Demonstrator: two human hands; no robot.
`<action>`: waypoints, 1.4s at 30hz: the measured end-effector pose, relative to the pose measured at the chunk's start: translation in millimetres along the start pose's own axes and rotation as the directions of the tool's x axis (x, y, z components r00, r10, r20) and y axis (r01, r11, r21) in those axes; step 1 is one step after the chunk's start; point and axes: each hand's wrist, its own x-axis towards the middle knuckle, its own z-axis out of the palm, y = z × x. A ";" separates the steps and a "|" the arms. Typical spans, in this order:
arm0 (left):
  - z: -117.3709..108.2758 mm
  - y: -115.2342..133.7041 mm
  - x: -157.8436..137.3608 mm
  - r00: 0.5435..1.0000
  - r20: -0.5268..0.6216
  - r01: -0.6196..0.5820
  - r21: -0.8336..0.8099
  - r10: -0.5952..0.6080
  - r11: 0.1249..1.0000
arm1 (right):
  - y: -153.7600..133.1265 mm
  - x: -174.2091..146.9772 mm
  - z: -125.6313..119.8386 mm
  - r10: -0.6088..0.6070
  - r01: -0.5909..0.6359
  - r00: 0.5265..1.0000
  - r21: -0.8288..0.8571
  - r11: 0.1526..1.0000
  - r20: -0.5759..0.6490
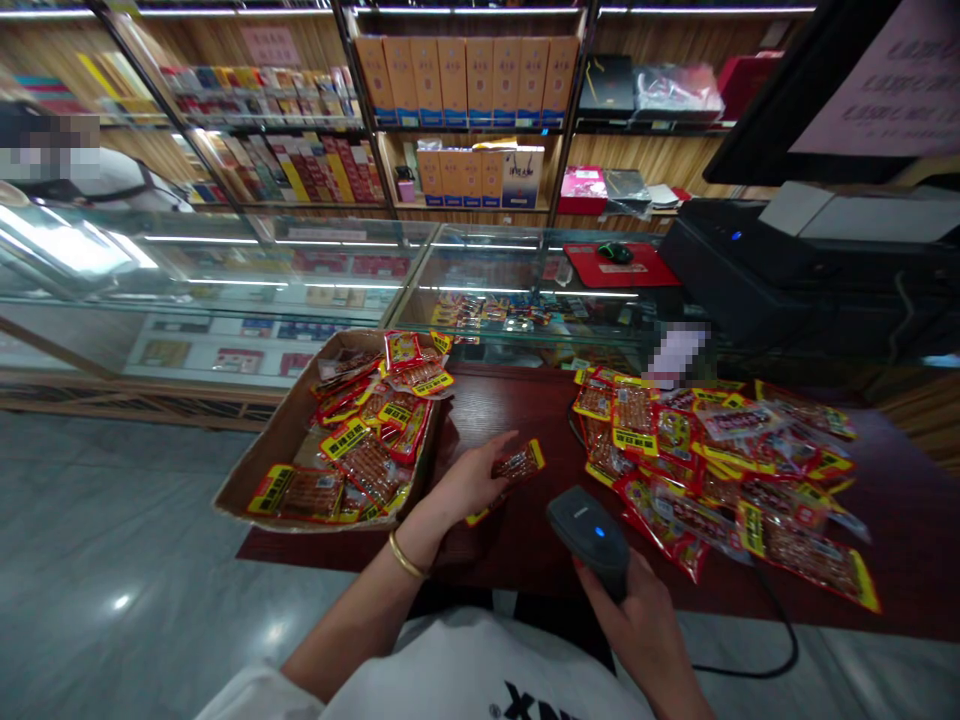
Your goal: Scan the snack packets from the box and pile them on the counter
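My left hand [471,482], with a gold bangle at the wrist, grips a snack packet [521,461] low over the dark red table. Yellow ends of the packet show past my fingers; its middle is covered. In my right hand [646,612] is a black barcode scanner [589,525] with a blue light, its head pointing up and left towards that packet. On the left, a cardboard box [259,450] holds several red and yellow snack packets [360,460]. A loose heap of similar packets [720,460] lies to the right of the scanner.
A glass display counter [300,260] runs behind the table [491,400]. A mouse [615,252] rests on a red mat [585,265], beside a black printer-like machine [825,270] and a monitor [795,90]. The scanner's cable [787,640] loops at the table's front edge. Another person [112,180] stands far left.
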 end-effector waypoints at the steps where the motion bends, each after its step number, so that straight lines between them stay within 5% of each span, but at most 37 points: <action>1: -0.1 -0.8 0.2 1.000 0.001 0.001 -0.012 -0.001 1.000 | -0.8 0.1 -1.2 -0.001 0.001 1.000 -0.003 1.000 0.004; 15: 3.8 -3.1 -1.2 0.999 -0.040 -0.012 -0.026 0.011 1.000 | -9.0 -7.3 -17.0 0.090 -0.091 0.996 0.042 0.995 0.028; 20: 10.8 2.2 11.3 0.996 -0.059 0.044 -0.243 -0.061 0.969 | -8.5 -6.0 -19.2 0.143 -0.147 0.988 0.066 0.987 0.056; 25: 37.7 39.1 61.5 0.994 0.022 0.091 -0.743 -0.111 0.663 | -2.8 -10.2 -19.6 0.171 -0.169 0.985 0.095 0.981 -0.018; 29: 58.5 91.2 102.3 0.980 0.188 0.135 -0.878 0.072 0.460 | 0.9 -15.0 -18.4 0.167 -0.163 0.985 0.116 0.980 -0.029; 32: 64.5 110.4 105.8 0.986 0.157 0.104 -0.850 0.060 0.517 | 3.7 -19.3 -14.1 0.189 -0.183 0.981 0.122 0.975 -0.035; 35: 48.8 100.8 74.9 0.997 -0.056 -0.078 -0.782 0.055 0.618 | 10.9 -23.4 -4.5 0.261 -0.255 0.965 0.118 0.960 -0.038; 39: -19.3 61.4 1.7 0.928 -0.331 -0.318 -0.474 0.169 0.821 | 28.4 -18.7 13.6 0.370 -0.372 0.928 0.113 0.921 0.041; 42: -90.0 18.6 -46.3 0.846 -0.527 -0.136 -0.071 0.079 0.988 | 40.5 -6.9 22.9 0.377 -0.396 0.916 0.150 0.906 0.140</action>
